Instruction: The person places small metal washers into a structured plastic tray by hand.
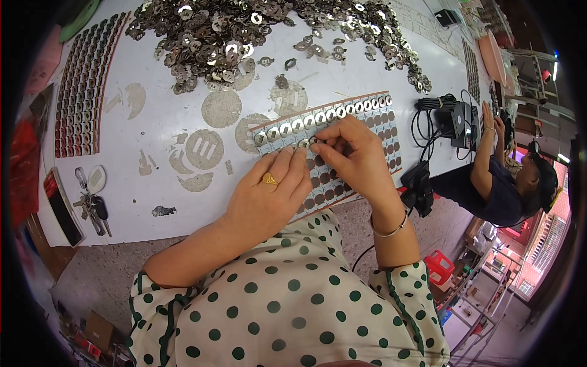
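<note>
A panel (386, 131) of small printed boards lies slanted on the white table before me. Round metal pieces (298, 125) with slots line its far row, and dark round spots (328, 189) show in the nearer rows. My right hand (354, 156) pinches a small round metal piece (313, 140) just above the second row. Close beside it, my left hand (269, 189), with a gold ring, bends its fingers together over the panel. Its fingertips meet at another metal piece (303, 144); what lies under them is hidden.
A large heap of loose metal pieces (214, 37) covers the table's far side. Another filled panel (88, 92) stands at the left, near keys (95, 205) and a dark phone-like slab (63, 205). Black cables and a box (455, 125) lie right; a co-worker (507, 177) sits beyond.
</note>
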A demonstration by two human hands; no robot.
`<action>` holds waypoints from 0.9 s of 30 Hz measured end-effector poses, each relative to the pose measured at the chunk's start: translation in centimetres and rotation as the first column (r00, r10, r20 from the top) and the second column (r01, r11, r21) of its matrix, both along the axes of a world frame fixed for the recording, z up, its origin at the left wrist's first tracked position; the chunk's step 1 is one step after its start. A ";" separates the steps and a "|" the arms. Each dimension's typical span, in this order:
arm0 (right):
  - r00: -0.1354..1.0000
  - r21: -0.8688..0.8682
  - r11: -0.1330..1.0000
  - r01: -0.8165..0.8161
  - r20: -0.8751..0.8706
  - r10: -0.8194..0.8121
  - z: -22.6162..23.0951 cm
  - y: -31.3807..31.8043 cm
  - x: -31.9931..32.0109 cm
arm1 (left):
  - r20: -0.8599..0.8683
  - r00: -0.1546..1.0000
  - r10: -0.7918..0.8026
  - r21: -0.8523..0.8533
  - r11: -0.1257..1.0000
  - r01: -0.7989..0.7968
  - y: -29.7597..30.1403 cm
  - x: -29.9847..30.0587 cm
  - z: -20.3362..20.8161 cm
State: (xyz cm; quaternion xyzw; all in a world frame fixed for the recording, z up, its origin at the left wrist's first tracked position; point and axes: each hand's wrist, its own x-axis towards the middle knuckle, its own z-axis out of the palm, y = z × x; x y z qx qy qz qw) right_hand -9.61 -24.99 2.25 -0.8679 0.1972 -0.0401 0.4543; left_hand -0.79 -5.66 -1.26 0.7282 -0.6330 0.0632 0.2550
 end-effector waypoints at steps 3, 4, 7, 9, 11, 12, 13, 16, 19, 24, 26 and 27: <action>0.998 -0.141 0.988 -0.055 0.019 0.058 0.6 0.6 0.2 | 0.014 1.000 0.002 0.006 1.000 -0.002 0.0 0.2 0.0; 0.998 -0.145 0.988 -0.056 0.018 0.059 0.9 0.6 0.3 | 0.017 1.000 0.004 0.005 1.000 -0.004 0.1 0.2 0.0; 0.994 -0.161 0.980 -0.112 -0.018 0.111 1.6 0.0 1.0 | -0.003 1.000 0.022 0.010 1.000 -0.022 0.0 0.0 0.0; 0.992 -0.252 0.961 -0.117 0.004 0.122 1.8 -1.1 1.9 | -0.044 0.999 0.025 -0.018 1.000 -0.025 -0.3 -0.1 -0.2; 0.997 -0.274 0.961 -0.028 0.065 0.048 2.0 -1.1 4.2 | -0.061 0.998 0.022 -0.006 1.000 -0.023 -0.4 0.2 0.0; 0.991 -0.293 0.954 0.067 0.128 -0.030 1.8 -1.1 5.5 | -0.077 0.997 0.015 0.004 1.000 -0.015 -0.3 0.3 0.1; 0.991 -0.293 0.953 0.072 0.132 -0.034 1.1 -1.3 6.9 | -0.073 0.997 0.011 0.003 1.000 -0.011 -0.3 0.3 0.1; 0.957 -0.448 0.891 0.075 0.285 0.062 -0.9 -2.1 10.4 | -0.123 0.992 0.007 -0.030 1.000 -0.010 -0.3 0.6 -0.1; 0.925 -0.529 0.838 -0.134 0.235 0.297 -1.6 -2.9 11.2 | -0.141 0.990 0.015 -0.031 0.999 -0.020 -0.3 0.7 -0.1; 0.967 -0.294 0.944 -0.148 0.157 0.201 -0.5 -3.5 9.6 | -0.181 0.983 0.022 -0.055 0.998 -0.032 -0.2 0.8 -0.3; 0.974 -0.179 0.978 -0.107 0.178 0.139 0.2 -3.1 8.3 | -0.177 0.984 0.017 -0.056 0.998 -0.027 -0.2 1.0 -0.3; 0.983 0.244 0.969 -0.023 0.180 -0.022 0.6 -2.7 7.6 | -0.174 0.985 0.015 -0.050 0.998 -0.024 -0.2 1.0 -0.4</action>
